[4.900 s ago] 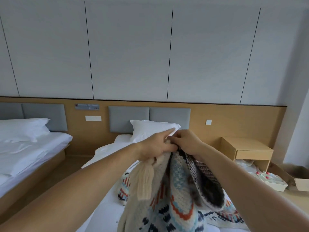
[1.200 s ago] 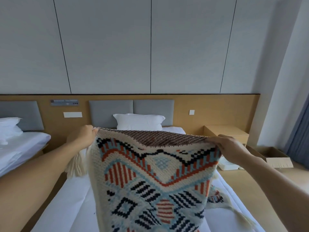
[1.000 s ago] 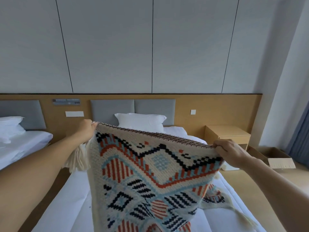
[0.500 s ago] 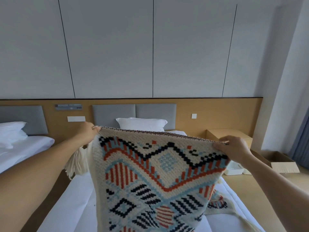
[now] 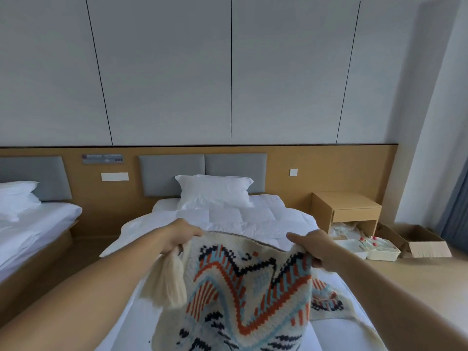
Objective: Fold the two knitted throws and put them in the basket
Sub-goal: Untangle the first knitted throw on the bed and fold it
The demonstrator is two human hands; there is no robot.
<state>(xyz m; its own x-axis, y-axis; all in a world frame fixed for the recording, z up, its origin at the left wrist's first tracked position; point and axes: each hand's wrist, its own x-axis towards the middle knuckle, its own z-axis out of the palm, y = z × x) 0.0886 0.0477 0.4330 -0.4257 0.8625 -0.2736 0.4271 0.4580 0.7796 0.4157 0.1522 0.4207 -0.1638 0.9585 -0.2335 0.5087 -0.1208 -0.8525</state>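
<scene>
We hold the patterned throw (image 5: 243,287) above the bed (image 5: 228,219) — our left hand (image 5: 181,235) and right hand (image 5: 312,245) each gripping a top corner, its upper edge sagging between.

Pale grey panelled wall (image 5: 228,72) above a wood wall panel (image 5: 316,168). Two grey padded headboards (image 5: 202,171). Centre bed (image 5: 253,219) with white duvet and pillow (image 5: 214,190); second white bed (image 5: 38,224) at left. Wood nightstand (image 5: 347,209) at right, open cardboard box (image 5: 417,241) on light wood floor (image 5: 417,279), grey curtain (image 5: 458,206) at far right. Soft, even light.
</scene>
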